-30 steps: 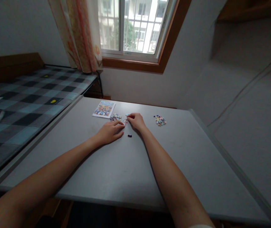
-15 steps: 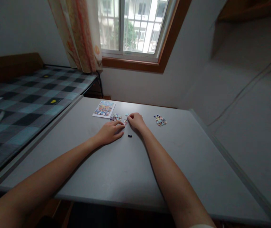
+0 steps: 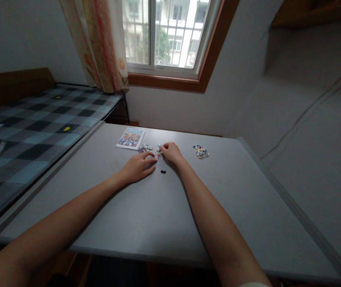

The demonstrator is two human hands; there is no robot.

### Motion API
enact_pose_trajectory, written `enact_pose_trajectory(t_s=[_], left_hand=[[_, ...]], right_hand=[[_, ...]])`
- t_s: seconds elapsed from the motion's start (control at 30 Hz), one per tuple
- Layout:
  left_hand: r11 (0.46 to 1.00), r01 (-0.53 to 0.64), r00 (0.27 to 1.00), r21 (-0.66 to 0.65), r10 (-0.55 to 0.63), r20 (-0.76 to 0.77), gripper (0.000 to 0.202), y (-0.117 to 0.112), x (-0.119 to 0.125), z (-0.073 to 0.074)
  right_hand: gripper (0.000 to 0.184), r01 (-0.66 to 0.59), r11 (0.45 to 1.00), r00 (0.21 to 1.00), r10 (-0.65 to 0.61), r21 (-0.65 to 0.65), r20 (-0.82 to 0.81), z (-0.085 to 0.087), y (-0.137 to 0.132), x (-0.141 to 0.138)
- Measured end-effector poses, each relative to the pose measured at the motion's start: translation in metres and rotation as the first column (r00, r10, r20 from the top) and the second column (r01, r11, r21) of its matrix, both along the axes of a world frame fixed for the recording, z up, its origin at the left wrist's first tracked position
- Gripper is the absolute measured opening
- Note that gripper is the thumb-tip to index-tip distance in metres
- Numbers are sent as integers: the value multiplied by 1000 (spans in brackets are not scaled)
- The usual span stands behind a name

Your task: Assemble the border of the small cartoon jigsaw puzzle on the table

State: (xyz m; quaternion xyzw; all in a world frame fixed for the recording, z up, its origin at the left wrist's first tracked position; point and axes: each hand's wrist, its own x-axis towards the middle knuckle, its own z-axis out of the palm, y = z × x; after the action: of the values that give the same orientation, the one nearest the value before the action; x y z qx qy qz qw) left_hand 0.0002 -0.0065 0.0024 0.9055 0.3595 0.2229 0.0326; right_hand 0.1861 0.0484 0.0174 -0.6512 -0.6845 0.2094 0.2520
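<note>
Left hand flat, right hand curled

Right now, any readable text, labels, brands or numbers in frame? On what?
Nothing in view can be read.
Picture card: the pale band along its top edge may be a title, but it is too small and blurred to read.
Puzzle pieces by the hands: only patches of colour, no letters visible.
Far pile: the same, too small to tell.

Picture card left of piece cluster; second pile right; all on table.
</note>
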Motion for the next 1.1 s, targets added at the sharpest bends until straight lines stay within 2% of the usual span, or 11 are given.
enact_pose_trajectory(t_s=[0.2,0.3,0.4,0.6,1.1], left_hand=[[1000,5,1000,-5,-5,16,29,0,-1,-1],[1000,10,1000,2,-10,22,29,0,-1,-2],[1000,17,1000,10,-17,20,29,1,-1,-2],[1000,20,1000,0,-20,19,27,0,0,0],[1000,22,999,-14,-22,28,26,0,-1,1]], right_hand=[[27,-6,1000,998,4,-27,-63,-1,3,2],[26,-45,999,986,40,-29,-162,-3,7,3],[23,-83,995,950,64,-51,-304,-4,10,5],[20,-82,990,859,12,-114,-512,2,8,5],[15,-115,989,821,41,-95,-570,3,3,6]])
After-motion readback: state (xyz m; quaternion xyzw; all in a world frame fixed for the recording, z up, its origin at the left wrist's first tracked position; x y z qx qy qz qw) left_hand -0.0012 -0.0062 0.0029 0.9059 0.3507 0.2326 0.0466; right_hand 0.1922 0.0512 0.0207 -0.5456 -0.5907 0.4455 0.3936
